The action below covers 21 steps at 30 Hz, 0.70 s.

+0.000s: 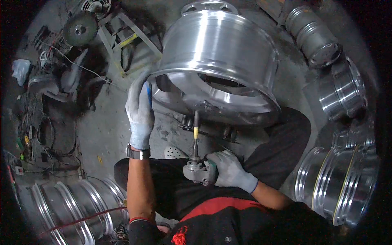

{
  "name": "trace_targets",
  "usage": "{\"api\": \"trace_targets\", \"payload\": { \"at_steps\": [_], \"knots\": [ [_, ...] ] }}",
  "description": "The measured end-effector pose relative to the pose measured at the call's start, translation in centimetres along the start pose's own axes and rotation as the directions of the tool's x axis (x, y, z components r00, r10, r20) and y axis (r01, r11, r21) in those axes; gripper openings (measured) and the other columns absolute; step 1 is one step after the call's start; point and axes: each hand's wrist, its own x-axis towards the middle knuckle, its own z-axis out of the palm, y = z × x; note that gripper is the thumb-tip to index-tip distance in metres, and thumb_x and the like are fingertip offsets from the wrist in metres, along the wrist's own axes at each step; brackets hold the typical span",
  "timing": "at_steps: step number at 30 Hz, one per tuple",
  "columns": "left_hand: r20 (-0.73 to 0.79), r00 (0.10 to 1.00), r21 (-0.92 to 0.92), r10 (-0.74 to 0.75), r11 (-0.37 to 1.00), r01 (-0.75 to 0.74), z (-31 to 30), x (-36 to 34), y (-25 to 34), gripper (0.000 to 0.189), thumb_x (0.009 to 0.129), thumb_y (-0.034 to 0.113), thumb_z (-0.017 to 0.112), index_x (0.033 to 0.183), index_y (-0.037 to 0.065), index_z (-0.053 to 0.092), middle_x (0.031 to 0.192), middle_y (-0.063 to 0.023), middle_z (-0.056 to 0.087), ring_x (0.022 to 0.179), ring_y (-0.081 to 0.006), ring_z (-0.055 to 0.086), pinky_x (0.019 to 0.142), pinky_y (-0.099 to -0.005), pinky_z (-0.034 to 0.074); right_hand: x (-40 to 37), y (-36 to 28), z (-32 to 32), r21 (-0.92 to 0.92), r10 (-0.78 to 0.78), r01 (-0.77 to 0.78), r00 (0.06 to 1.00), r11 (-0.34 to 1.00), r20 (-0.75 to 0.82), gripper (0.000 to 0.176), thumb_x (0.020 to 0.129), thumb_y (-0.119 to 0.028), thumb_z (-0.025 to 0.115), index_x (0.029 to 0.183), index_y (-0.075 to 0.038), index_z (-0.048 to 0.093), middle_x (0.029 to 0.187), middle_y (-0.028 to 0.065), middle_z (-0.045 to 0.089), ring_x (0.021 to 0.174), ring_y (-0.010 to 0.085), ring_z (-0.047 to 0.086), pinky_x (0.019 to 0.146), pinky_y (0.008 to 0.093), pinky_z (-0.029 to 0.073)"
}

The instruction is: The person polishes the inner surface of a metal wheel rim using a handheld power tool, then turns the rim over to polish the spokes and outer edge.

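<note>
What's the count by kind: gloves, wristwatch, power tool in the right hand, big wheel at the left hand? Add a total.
Gloves: 2
Wristwatch: 1
Power tool: 1
Big wheel: 1
Total: 5

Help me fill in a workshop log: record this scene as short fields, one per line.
Left hand: gloved, at the left edge of a large metal wheel
Right hand: gloved, gripping a power tool
Tool shaft: yellow-banded, pointing toward the wheel; contact unclear
Wheel surface: shiny
Left wrist: dark watch
Lower left of view: silvery rims
Lower right of view: more rims
</note>
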Motion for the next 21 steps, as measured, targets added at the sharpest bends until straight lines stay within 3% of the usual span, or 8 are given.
{"api": "trace_targets", "payload": {
  "at_steps": [3, 5, 6, 12, 15, 18, 20, 21],
  "knots": [
    [0.022, 0.993, 0.065, 0.118, 0.991, -0.119, 0.3, 0.4, 1.0, 0.036, 0.106, 0.018, 0.052, 0.135, 0.000, 0.066, 0.135, -0.0183, 0.067, 0.129, -0.0311, 0.060, 0.113, -0.0399, 0.042, 0.2, -0.2, -0.2, 0.008, 0.029, -0.029, 0.999, 1.000, 0.040, 0.075, 0.062, -0.037, 0.089, 0.124, -0.007, 0.058, 0.109, 0.0197, 0.070, 0.108, 0.0379, 0.067, 0.100, 0.0468, 0.048],
    [0.037, 0.984, 0.071, 0.173, 0.982, -0.176, 0.6, 0.6, 1.6, 0.035, 0.105, 0.017, 0.053, 0.133, 0.000, 0.067, 0.134, -0.0184, 0.067, 0.128, -0.0325, 0.060, 0.113, -0.0406, 0.042, 0.2, 0.2, 0.2, -0.004, -0.086, 0.086, 0.993, 0.996, -0.087, 0.066, 0.063, -0.035, 0.090, 0.116, -0.006, 0.062, 0.098, 0.0175, 0.068, 0.094, 0.0395, 0.067, 0.088, 0.0501, 0.051],
    [0.056, 0.972, 0.077, 0.230, 0.969, -0.234, 0.9, 0.7, 2.0, 0.034, 0.104, 0.015, 0.054, 0.132, 0.001, 0.067, 0.132, -0.0185, 0.068, 0.127, -0.0339, 0.060, 0.113, -0.0413, 0.042, 0.2, 0.3, 0.2, -0.007, -0.086, 0.086, 0.993, 0.996, -0.082, 0.066, 0.063, -0.035, 0.090, 0.116, -0.006, 0.062, 0.098, 0.0175, 0.068, 0.094, 0.0395, 0.067, 0.088, 0.0501, 0.051],
    [0.129, 0.931, 0.078, 0.341, 0.933, -0.352, 2.0, 1.4, 5.1, 0.034, 0.099, 0.015, 0.059, 0.129, 0.002, 0.069, 0.129, -0.0198, 0.068, 0.124, -0.0386, 0.059, 0.114, -0.0491, 0.037, 0.1, 0.4, 0.4, -0.038, -0.056, 0.056, 0.998, 0.998, -0.023, 0.068, 0.065, -0.041, 0.090, 0.117, -0.008, 0.063, 0.102, 0.0180, 0.070, 0.098, 0.0392, 0.068, 0.091, 0.0492, 0.052],
    [0.211, 0.888, 0.030, 0.409, 0.905, -0.424, 2.5, 1.6, 6.1, 0.035, 0.097, 0.018, 0.062, 0.128, 0.004, 0.070, 0.127, -0.0179, 0.070, 0.122, -0.0376, 0.060, 0.114, -0.0513, 0.035, 0.0, 0.2, 0.3, -0.014, 0.055, -0.053, 0.993, 0.998, 0.103, 0.075, 0.063, -0.036, 0.088, 0.127, -0.006, 0.061, 0.114, 0.0216, 0.071, 0.110, 0.0404, 0.068, 0.103, 0.0507, 0.050],
    [0.291, 0.847, -0.079, 0.445, 0.893, -0.442, 2.6, 2.0, 6.8, 0.036, 0.097, 0.018, 0.062, 0.128, 0.003, 0.070, 0.124, -0.0172, 0.071, 0.120, -0.0361, 0.062, 0.112, -0.0495, 0.038, -0.1, -0.1, 0.1, -0.007, 0.053, -0.053, 0.995, 0.999, 0.083, 0.071, 0.065, -0.036, 0.087, 0.125, -0.007, 0.064, 0.114, 0.0199, 0.072, 0.107, 0.0399, 0.069, 0.099, 0.0507, 0.051],
    [0.302, 0.854, -0.137, 0.423, 0.906, -0.401, 2.4, 2.1, 8.0, 0.036, 0.096, 0.018, 0.064, 0.128, 0.002, 0.070, 0.121, -0.0172, 0.072, 0.116, -0.0353, 0.064, 0.110, -0.0482, 0.041, -0.2, -0.1, 0.2, -0.004, 0.046, -0.046, 0.998, 0.999, 0.049, 0.069, 0.065, -0.036, 0.087, 0.125, -0.007, 0.066, 0.114, 0.0189, 0.072, 0.106, 0.0399, 0.069, 0.098, 0.0505, 0.052],
    [0.318, 0.861, -0.250, 0.398, 0.911, -0.328, 2.2, 2.2, 8.3, 0.036, 0.096, 0.019, 0.064, 0.128, 0.002, 0.070, 0.120, -0.0168, 0.072, 0.115, -0.0348, 0.064, 0.108, -0.0480, 0.042, -0.2, -0.1, 0.3, -0.009, 0.048, -0.048, 0.998, 0.999, 0.051, 0.069, 0.065, -0.036, 0.087, 0.125, -0.007, 0.066, 0.114, 0.0189, 0.072, 0.106, 0.0399, 0.069, 0.098, 0.0505, 0.052]
  ]
}}
